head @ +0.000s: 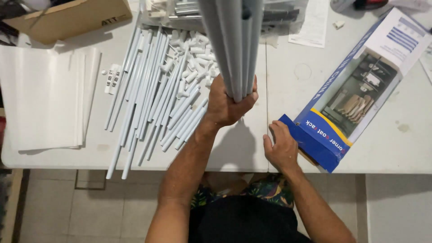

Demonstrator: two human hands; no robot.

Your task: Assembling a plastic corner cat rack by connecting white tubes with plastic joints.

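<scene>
**Head view: tube bundle gripped upright**

Head view: left hand point(227, 105) clenched round grey tubes point(234, 45), stood on bench point(252, 148). Right hand point(281, 148) flat, released, touching blue carton point(355, 90). Many loose tubes point(153, 94) (plus white connectors point(193, 54)) remain ungathered.

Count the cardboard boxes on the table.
2: a brown box at the far left corner, cut off by the frame, and a long blue-and-white box at right, its near end touched by the right hand.

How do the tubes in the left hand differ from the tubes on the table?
The bundle of tubes stands upright, gripped tight by the left hand; the loose tubes lie flat, fanned out on the table, untouched. The bundle looks darker grey, the loose tubes paler. Both are slim round tubes.
</scene>
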